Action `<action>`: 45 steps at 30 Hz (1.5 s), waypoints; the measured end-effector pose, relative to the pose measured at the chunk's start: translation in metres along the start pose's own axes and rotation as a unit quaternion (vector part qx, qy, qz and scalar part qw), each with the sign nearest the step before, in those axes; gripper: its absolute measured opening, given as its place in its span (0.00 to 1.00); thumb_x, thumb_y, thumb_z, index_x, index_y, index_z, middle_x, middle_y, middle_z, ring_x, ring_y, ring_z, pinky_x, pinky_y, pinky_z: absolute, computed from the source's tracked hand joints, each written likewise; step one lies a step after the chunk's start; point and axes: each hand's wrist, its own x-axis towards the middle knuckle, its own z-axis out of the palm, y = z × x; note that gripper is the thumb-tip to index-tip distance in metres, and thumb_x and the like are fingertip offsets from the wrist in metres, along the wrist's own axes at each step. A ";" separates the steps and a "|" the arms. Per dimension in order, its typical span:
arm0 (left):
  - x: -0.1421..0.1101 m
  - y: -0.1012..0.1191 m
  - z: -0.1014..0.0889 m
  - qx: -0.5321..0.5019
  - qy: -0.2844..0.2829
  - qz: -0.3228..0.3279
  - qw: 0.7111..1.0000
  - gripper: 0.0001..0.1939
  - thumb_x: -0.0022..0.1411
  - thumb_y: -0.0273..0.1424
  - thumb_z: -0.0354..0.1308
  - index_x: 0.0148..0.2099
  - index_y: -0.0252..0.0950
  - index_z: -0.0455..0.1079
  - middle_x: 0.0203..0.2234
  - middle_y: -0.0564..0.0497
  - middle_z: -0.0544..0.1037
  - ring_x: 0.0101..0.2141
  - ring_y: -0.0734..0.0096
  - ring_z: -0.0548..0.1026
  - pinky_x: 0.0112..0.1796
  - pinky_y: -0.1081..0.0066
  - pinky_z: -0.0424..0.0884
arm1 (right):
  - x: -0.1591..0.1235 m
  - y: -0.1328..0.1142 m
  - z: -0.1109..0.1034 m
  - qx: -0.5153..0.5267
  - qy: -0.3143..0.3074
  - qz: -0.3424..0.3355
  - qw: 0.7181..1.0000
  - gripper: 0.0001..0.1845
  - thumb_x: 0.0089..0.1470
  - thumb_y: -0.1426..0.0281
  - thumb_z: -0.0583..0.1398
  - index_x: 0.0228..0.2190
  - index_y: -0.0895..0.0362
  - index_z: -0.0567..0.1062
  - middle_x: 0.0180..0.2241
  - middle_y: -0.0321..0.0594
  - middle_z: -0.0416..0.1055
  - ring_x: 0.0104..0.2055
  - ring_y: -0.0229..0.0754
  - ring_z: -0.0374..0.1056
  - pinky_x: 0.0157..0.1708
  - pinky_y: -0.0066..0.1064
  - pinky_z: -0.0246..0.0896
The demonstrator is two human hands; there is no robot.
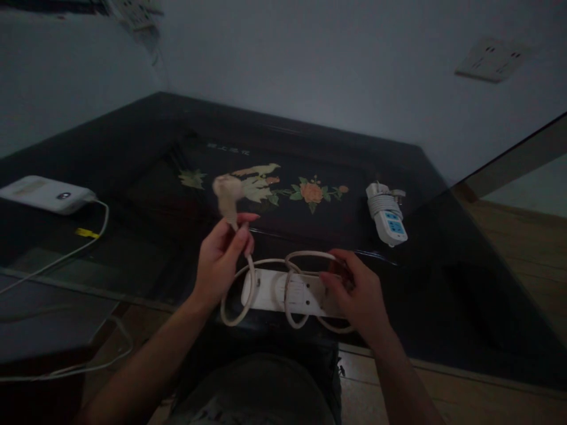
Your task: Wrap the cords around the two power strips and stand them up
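Note:
A white power strip (268, 289) lies along the near edge of the dark table, its white cord (290, 313) looped loosely over and around it. My left hand (219, 257) pinches the cord just below its plug (228, 192), which points up and away from me and looks slightly blurred. At the strip's right end, my right hand (357, 289) is closed on a loop of the same cord. Its fingertips are partly hidden, and I cannot tell whether they also touch the strip.
A smaller power strip (387, 218) with blue sockets and its cord wrapped round it lies to the right. On the left are a white device (48, 193) with a cable and a yellow tag (86, 233). A wall socket (491, 59) is at upper right.

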 end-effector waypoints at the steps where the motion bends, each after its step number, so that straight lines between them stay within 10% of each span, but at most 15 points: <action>1: 0.004 0.001 -0.006 -0.013 0.013 -0.007 1.000 0.10 0.65 0.33 0.54 0.46 0.38 0.72 0.20 0.57 0.63 0.22 0.76 0.64 0.27 0.74 0.63 | -0.002 0.000 0.000 -0.017 -0.017 -0.024 0.999 0.15 0.54 0.62 0.60 0.42 0.55 0.71 0.34 0.43 0.73 0.36 0.45 0.70 0.36 0.36 0.66; 8: 0.047 0.002 -0.051 -0.091 0.029 -0.153 0.984 0.09 0.65 0.30 0.52 0.42 0.34 0.73 0.28 0.51 0.71 0.28 0.75 0.73 0.31 0.74 0.72 | -0.004 -0.001 -0.007 -0.127 -0.155 -0.122 0.972 0.20 0.48 0.65 0.67 0.42 0.55 0.71 0.42 0.46 0.73 0.45 0.51 0.69 0.44 0.47 0.65; 15: 0.097 -0.020 -0.065 -0.066 -0.023 -0.346 0.936 0.11 0.64 0.19 0.49 0.44 0.30 0.71 0.26 0.51 0.75 0.26 0.75 0.76 0.29 0.75 0.74 | 0.007 -0.008 -0.023 -0.107 -0.254 -0.047 0.960 0.31 0.44 0.70 0.68 0.50 0.51 0.68 0.51 0.42 0.70 0.53 0.49 0.67 0.50 0.44 0.64; 23: 0.134 -0.045 -0.074 0.017 -0.088 -0.379 0.921 0.08 0.64 0.24 0.53 0.35 0.30 0.73 0.25 0.45 0.77 0.24 0.71 0.75 0.26 0.71 0.73 | 0.013 0.004 -0.027 -0.008 -0.287 0.009 0.958 0.48 0.39 0.69 0.69 0.60 0.46 0.57 0.58 0.45 0.64 0.58 0.53 0.63 0.55 0.50 0.59; 31: 0.115 -0.008 -0.078 0.253 -0.135 -0.208 0.935 0.15 0.57 0.29 0.63 0.19 0.33 0.68 0.11 0.55 0.64 0.17 0.75 0.63 0.22 0.76 0.58 | 0.011 0.010 -0.024 0.077 -0.303 0.120 0.942 0.41 0.37 0.70 0.70 0.54 0.52 0.64 0.48 0.43 0.73 0.48 0.49 0.71 0.47 0.41 0.66; 35: 0.073 0.024 -0.058 0.320 -0.133 -0.067 0.935 0.06 0.57 0.33 0.63 0.31 0.35 0.73 0.25 0.53 0.71 0.29 0.71 0.67 0.34 0.74 0.63 | 0.010 0.006 -0.023 0.074 -0.302 0.124 0.942 0.33 0.40 0.72 0.69 0.49 0.52 0.69 0.45 0.41 0.74 0.44 0.47 0.72 0.44 0.40 0.67; 40: 0.029 0.030 -0.027 0.473 -0.395 0.151 0.773 0.29 0.60 0.43 0.59 0.60 0.37 0.63 0.52 0.40 0.69 0.52 0.54 0.67 0.51 0.58 0.64 | 0.007 0.007 -0.024 -0.024 -0.228 0.057 0.972 0.36 0.39 0.74 0.69 0.52 0.51 0.70 0.51 0.43 0.69 0.53 0.50 0.66 0.52 0.45 0.62; 45: 0.029 0.025 -0.022 0.479 -0.439 0.081 0.756 0.36 0.62 0.40 0.57 0.68 0.45 0.48 0.60 0.43 0.64 0.57 0.53 0.66 0.53 0.58 0.64 | 0.005 0.020 -0.025 -0.164 -0.132 -0.029 0.977 0.37 0.46 0.72 0.66 0.58 0.52 0.64 0.49 0.48 0.67 0.49 0.51 0.68 0.44 0.43 0.68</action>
